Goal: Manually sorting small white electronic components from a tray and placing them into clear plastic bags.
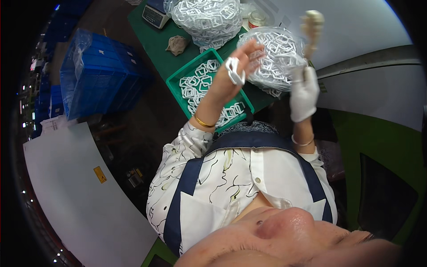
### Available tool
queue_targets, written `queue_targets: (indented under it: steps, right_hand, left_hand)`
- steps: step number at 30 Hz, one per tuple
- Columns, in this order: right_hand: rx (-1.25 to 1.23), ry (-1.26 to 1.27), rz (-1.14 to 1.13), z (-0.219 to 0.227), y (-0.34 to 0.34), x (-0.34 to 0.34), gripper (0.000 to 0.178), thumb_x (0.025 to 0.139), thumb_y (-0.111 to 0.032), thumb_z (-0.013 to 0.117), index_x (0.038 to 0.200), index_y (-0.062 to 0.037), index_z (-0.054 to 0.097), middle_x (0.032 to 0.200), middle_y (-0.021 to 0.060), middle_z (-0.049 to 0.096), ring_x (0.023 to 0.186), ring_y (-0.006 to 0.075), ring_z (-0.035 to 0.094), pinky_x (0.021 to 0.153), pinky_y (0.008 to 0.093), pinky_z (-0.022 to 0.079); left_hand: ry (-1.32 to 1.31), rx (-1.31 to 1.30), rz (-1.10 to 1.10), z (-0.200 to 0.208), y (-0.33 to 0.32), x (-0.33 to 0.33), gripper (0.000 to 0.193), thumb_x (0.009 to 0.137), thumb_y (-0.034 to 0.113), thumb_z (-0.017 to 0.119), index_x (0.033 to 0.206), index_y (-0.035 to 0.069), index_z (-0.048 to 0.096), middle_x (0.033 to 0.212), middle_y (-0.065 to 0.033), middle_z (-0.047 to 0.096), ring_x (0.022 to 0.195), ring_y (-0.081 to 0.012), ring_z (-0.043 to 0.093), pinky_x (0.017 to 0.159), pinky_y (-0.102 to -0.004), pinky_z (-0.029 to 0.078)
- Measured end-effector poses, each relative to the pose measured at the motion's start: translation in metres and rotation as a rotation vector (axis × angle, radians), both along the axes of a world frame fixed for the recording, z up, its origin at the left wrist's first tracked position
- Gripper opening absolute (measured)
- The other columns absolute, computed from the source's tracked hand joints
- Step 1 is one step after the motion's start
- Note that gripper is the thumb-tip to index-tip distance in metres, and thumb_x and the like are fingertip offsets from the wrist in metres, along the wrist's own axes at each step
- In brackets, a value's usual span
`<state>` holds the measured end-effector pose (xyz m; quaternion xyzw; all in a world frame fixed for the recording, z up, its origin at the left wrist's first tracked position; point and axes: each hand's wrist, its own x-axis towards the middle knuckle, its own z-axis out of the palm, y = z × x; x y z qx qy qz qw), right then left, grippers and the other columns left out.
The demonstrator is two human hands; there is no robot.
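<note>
My bare left hand (238,73), a gold bangle at its wrist, is raised over the right side of a green tray (171,86). White angular plastic links (235,71) rest against this hand, its fingers loosely curled and partly blurred. In the tray lie many loose white links (190,91). My right hand (304,95) wears a white glove and points upward beside a clear bag of white links (278,55). Above its fingers rises a long cream-coloured object (313,29) with a knobbly end, smeared by motion; the gloved hand appears closed round its lower end.
A larger bag of white links (207,20) stands on the green table (153,49), near a scale (155,15), a crumpled brown cloth (177,45) and a jar (256,20). Blue crates (104,71) stand at left. A grey wall panel (369,62) borders the right.
</note>
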<state>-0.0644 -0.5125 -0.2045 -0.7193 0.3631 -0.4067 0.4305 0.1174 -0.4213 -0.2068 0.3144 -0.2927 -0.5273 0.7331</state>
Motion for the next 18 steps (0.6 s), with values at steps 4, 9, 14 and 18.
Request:
queue_targets:
  steps: [4, 9, 14, 18]
  right_hand:
    - [-0.038, -0.385, -0.251, 0.035, -0.023, -0.021, 0.023, 0.103, -0.023, 0.054, 0.103, 0.0003, 0.058, 0.080, -0.0038, 0.052, 0.074, 0.0012, 0.045, 0.060, 0.0144, 0.035]
    - [-0.221, -0.011, -0.250, 0.017, -0.045, -0.008, 0.031, 0.100, -0.031, 0.059, 0.108, -0.0010, 0.060, 0.091, 0.0017, 0.061, 0.081, 0.0089, 0.055, 0.077, 0.0253, 0.048]
    - [0.022, 0.040, -0.212, -0.022, -0.042, -0.026, 0.035, 0.100, -0.032, 0.057, 0.113, 0.0002, 0.063, 0.096, 0.0060, 0.066, 0.087, 0.0114, 0.059, 0.082, 0.0263, 0.048]
    - [0.098, 0.190, -0.245, -0.046, -0.044, -0.064, 0.033, 0.102, -0.029, 0.054, 0.114, 0.0004, 0.063, 0.099, 0.0054, 0.066, 0.091, 0.0118, 0.058, 0.085, 0.0270, 0.046]
  left_hand:
    - [-0.698, -0.048, 0.396, 0.049, -0.012, 0.024, 0.044, 0.099, 0.020, 0.056, 0.140, 0.007, 0.045, 0.123, -0.0106, 0.058, 0.103, -0.0204, 0.059, 0.085, -0.0359, 0.048]
    - [-1.408, 0.054, 0.621, 0.018, -0.060, 0.016, 0.063, 0.082, 0.013, 0.074, 0.138, 0.009, 0.046, 0.116, -0.0137, 0.058, 0.090, -0.0330, 0.062, 0.075, -0.0414, 0.052]
    - [-1.559, 0.186, 0.474, -0.051, -0.059, 0.020, 0.071, 0.079, 0.011, 0.075, 0.142, 0.009, 0.042, 0.137, -0.0193, 0.043, 0.113, -0.0377, 0.057, 0.096, -0.0417, 0.050]
    - [-1.237, 0.359, 0.604, -0.071, -0.024, 0.045, 0.042, 0.081, 0.005, 0.069, 0.121, 0.004, 0.054, 0.121, -0.0162, 0.053, 0.092, -0.0289, 0.062, 0.082, -0.0349, 0.052]
